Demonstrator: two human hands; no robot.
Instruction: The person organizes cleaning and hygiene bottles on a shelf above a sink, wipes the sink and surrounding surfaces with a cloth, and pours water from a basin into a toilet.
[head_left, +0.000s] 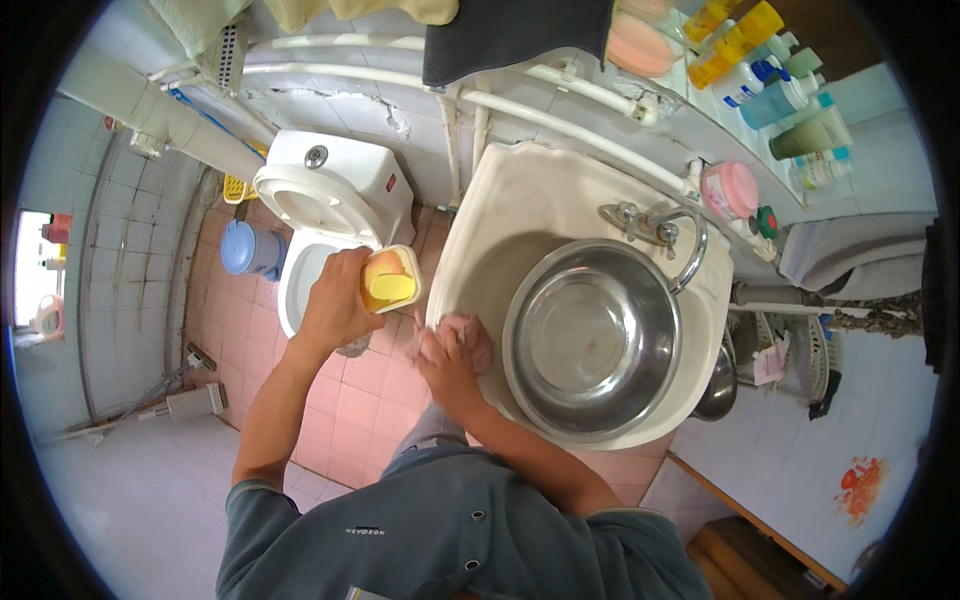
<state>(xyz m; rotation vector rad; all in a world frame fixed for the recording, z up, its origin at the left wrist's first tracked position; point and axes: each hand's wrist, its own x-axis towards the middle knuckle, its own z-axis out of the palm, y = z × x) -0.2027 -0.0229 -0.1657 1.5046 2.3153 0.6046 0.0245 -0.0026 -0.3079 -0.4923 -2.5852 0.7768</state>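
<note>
My left hand (341, 296) grips a small rounded-square tub (417, 276) with a pale rim, tilted so that its top faces me. Inside it are yellow and orange areas; what they are I cannot tell. My right hand (454, 379) holds a crumpled pinkish-brown cloth (474, 341) against the left rim of the ceramic washbasin (517, 180). Part of that cloth is blurred and hangs past the rim. Within the washbasin sits a wide stainless steel bowl (574, 337), to the right of my right hand. Behind my left hand is the toilet bowl (296, 281).
A chrome faucet (694, 247) arches over the steel bowl's edge. The toilet's lid (319, 202) is raised. A blue lidded bin (247, 247) stands on pink floor tiles (352, 420). Bottles (780, 97) line the shelf at upper right, and a pink jar (731, 189) stands behind the faucet.
</note>
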